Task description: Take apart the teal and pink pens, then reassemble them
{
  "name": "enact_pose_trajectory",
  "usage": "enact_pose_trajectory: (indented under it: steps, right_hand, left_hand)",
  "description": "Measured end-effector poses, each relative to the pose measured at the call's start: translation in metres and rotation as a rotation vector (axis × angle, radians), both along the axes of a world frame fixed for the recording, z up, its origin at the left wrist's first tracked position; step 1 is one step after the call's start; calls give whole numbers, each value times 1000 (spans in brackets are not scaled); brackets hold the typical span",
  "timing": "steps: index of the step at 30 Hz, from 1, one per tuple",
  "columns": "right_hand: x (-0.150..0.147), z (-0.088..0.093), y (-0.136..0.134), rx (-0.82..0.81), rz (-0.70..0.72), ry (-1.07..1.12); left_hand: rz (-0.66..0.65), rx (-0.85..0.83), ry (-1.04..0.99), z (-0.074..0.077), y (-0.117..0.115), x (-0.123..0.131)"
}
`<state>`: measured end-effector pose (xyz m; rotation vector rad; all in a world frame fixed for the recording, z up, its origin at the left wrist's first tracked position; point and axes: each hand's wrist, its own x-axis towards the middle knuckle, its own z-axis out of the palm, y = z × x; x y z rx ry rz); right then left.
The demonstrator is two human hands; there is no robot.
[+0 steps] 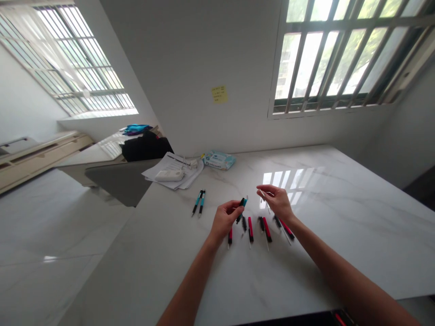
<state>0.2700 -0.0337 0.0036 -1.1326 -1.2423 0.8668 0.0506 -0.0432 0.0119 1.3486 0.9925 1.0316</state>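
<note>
My left hand (227, 218) is closed around the teal and black parts of a pen (242, 209), held just above the table. To its right, my right hand (277, 199) pinches a thin white pen refill (265, 201) between thumb and fingers. Below both hands lies a row of disassembled pens: red barrels (250, 228) with black ends, short black pieces (261, 223) and thin white refills (267, 242). One red barrel (230, 236) is partly hidden by my left hand. Left of the hands, two whole teal and black pens (200, 202) lie side by side.
Papers (175, 183) with a white box-shaped device (169, 175) on them lie at the table's left back. A blue wipes packet (218, 160) rests beside them near the wall. A black item with something red (340, 318) shows at the front edge. A grey chair (113, 181) stands left.
</note>
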Motion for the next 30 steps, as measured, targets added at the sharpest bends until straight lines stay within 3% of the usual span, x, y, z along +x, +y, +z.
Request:
enact_pose_trajectory:
  steps: [13,20,23,27,30]
  right_hand:
    - [-17,9,-12,-26,208,-45]
    - [-14,14,-16,-8,345,-174]
    - [-4,7,-12,83,229,-340]
    - [5,-7,4,147,37,-788]
    - [2,-11,22,180,82,-1033]
  left_hand:
    - [-89,36,79,-1,-1,-2]
    - [-74,17,-5,6,3,-8]
    - [13,-1,-175,11,8,-18]
    - [156,19,-409,18,15,-36]
    - [209,16,-487,21,20,-49]
